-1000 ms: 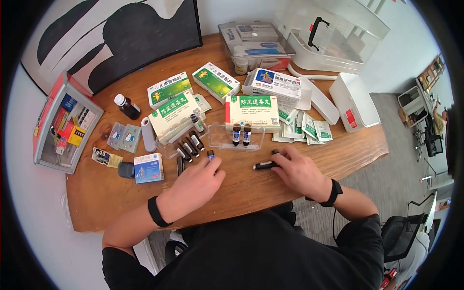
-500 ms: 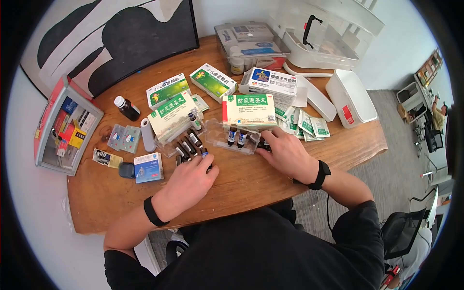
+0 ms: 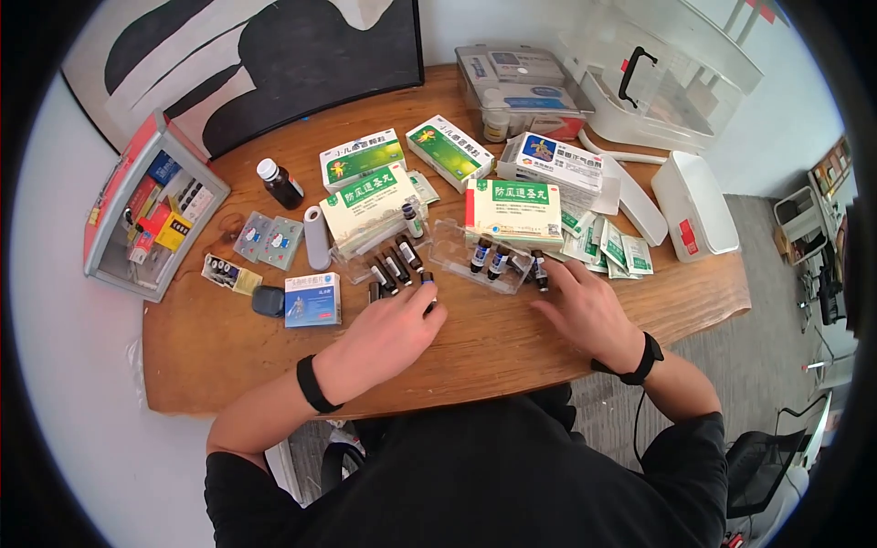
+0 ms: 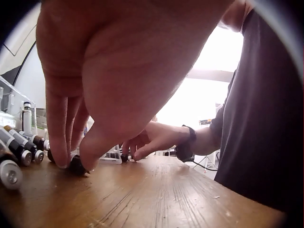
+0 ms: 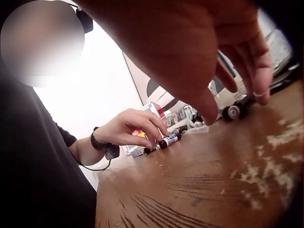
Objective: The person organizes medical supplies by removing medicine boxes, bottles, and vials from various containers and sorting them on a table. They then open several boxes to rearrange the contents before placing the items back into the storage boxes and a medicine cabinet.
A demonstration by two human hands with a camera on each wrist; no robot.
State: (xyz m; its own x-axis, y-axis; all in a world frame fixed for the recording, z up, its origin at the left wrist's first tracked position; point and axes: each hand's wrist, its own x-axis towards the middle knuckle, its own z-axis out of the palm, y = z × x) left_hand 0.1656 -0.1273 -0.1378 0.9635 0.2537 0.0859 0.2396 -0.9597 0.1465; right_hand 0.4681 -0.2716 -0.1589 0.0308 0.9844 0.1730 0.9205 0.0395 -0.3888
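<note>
My left hand pinches a dark vial with a blue cap between thumb and fingers, low on the wooden table. Just left of it lie several more dark vials in a slanted row, their metal cap ends showing in the left wrist view. My right hand has its thumb spread away from its fingers. Its fingertips are right at a dark vial lying by the right end of a clear plastic tray. Two blue-labelled vials lie in that tray.
Behind the trays stand green-and-cream medicine boxes, with green sachets to their right. A white bin stands far right. On the left are a blue-white box, a brown bottle and a red-grey case.
My right hand carried dark vials from the table front up to the clear tray's right end, then its fingers opened. My left hand moved its vial toward the row. The head view shifted.
</note>
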